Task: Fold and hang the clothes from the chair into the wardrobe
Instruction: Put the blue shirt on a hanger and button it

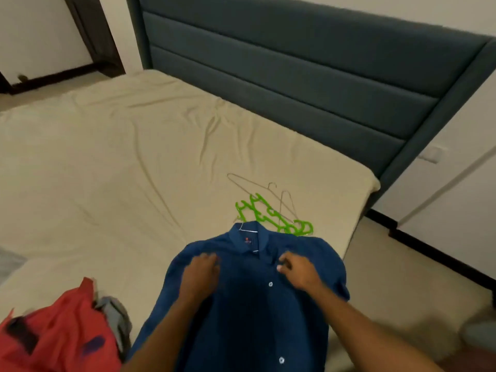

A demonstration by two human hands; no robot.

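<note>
A dark blue button shirt (241, 312) lies front-up on the near right part of the bed, collar pointing away from me, with a thin wire hanger hook showing at the collar. My left hand (201, 272) rests on the shirt's left chest, fingers curled into the cloth. My right hand (295, 269) pinches the placket just below the collar. Beyond the collar lie green plastic hangers (271, 214) and wire hangers (279, 200). A red garment (56, 334) with grey cloth (115, 312) beside it is heaped at the lower left.
The bed (107, 170) has a wrinkled beige sheet. A dark teal padded headboard (295, 76) runs along the back. Floor (402, 277) and a white wall with black skirting lie to the right. A dark door frame (88, 30) stands at the upper left.
</note>
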